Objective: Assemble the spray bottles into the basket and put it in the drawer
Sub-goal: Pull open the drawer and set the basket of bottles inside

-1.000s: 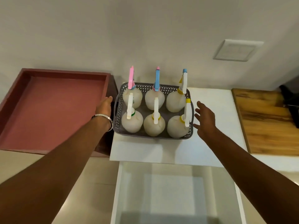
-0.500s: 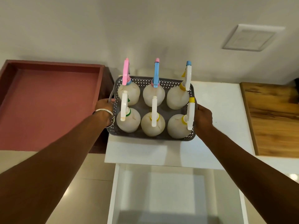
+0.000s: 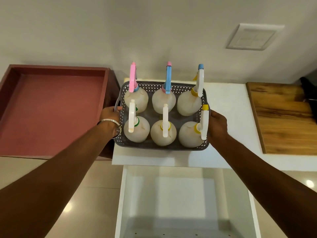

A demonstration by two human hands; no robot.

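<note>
Both your hands have closed in from open reaches: in the head view your left hand (image 3: 111, 114) grips the grey basket's (image 3: 161, 147) left handle and your right hand (image 3: 217, 126) clasps its right side. Six spray bottles (image 3: 136, 129) stand inside. It sits on the white counter (image 3: 228, 121); the open drawer (image 3: 185, 200) waits just nearer, so lift next.

Both arms outstretched, left grip (image 3: 109, 115) and right grip (image 3: 217, 125) curled on opposite basket (image 3: 161, 146) sides.

We face a plain pale wall (image 3: 154, 31) with a white switch plate (image 3: 252, 37). A white surface (image 3: 228, 117) meets a wooden board (image 3: 283, 121); left sits a reddish tray (image 3: 51, 109) over glossy beige floor tiles (image 3: 96, 194).
</note>
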